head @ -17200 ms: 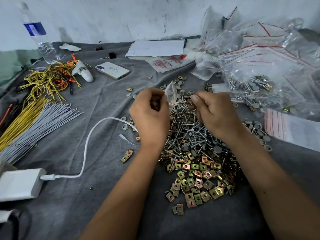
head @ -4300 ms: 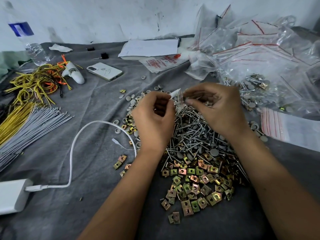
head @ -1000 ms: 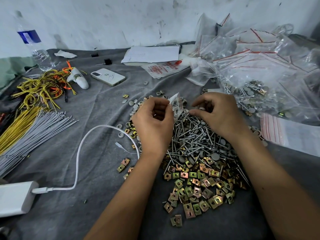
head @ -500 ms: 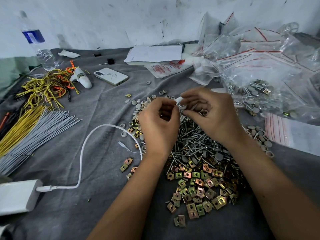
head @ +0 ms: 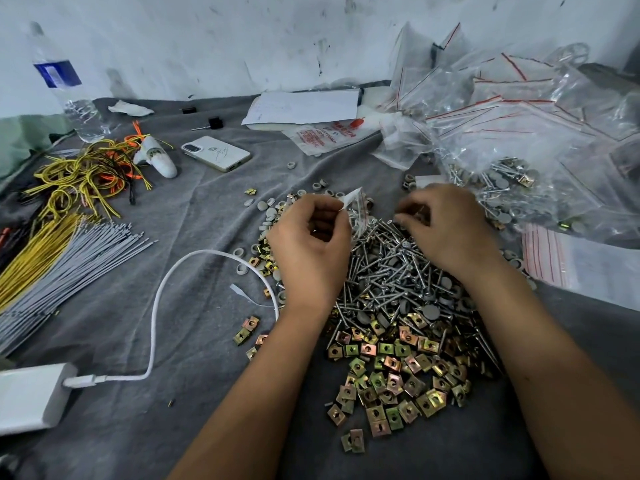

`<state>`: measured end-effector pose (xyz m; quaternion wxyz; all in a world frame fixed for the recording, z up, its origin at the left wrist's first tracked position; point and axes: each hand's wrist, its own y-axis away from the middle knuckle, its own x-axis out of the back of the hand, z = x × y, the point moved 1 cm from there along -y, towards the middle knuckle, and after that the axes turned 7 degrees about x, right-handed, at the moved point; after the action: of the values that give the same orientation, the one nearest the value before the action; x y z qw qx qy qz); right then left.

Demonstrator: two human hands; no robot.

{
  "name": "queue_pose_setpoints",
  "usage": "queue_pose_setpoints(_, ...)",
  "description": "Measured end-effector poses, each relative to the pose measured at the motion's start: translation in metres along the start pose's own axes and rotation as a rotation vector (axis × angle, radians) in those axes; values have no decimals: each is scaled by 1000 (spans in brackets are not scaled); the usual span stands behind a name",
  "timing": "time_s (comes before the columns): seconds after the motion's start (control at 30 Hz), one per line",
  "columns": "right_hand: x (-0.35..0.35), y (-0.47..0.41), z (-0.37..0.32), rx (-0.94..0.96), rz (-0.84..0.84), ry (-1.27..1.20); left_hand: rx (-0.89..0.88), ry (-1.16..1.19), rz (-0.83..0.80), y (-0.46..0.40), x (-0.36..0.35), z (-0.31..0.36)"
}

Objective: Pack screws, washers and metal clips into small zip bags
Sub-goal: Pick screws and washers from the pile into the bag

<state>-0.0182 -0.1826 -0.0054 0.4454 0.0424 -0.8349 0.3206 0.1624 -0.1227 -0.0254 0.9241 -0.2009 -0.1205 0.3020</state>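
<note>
A heap of silver screws (head: 391,268) lies on the grey cloth, with grey washers (head: 268,211) scattered along its far left side and gold metal clips (head: 391,372) spread in front. My left hand (head: 311,251) pinches the rim of a small clear zip bag (head: 356,211) that hangs over the screws with a few screws inside. My right hand (head: 446,230) is over the far side of the heap, fingers curled down onto the screws. What those fingers hold is blurred.
Filled zip bags (head: 512,133) are piled at the back right, and a flat stack of empty bags (head: 581,268) lies at the right. A phone (head: 216,153), water bottle (head: 65,88), wire bundles (head: 62,244), power bank (head: 29,398) and white cable (head: 159,306) occupy the left side.
My right hand has drawn away from the bag's mouth to the right and dropped onto the screw heap. My left hand still holds the bag in the same place.
</note>
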Motion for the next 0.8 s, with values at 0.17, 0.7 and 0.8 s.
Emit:
queue_pose_setpoints(0.17, -5, -5, 4, -146, -214, 54, -5, -16, -8, 1, 0, 1)
queue_pose_setpoints(0.7, -13, -15, 3, -254, -327, 134, 0, -25, -20, 1, 0, 2)
queue_pose_setpoints(0.8, -14, -12, 5, -243, -245, 101, 0, -26, -24, 1, 0, 3)
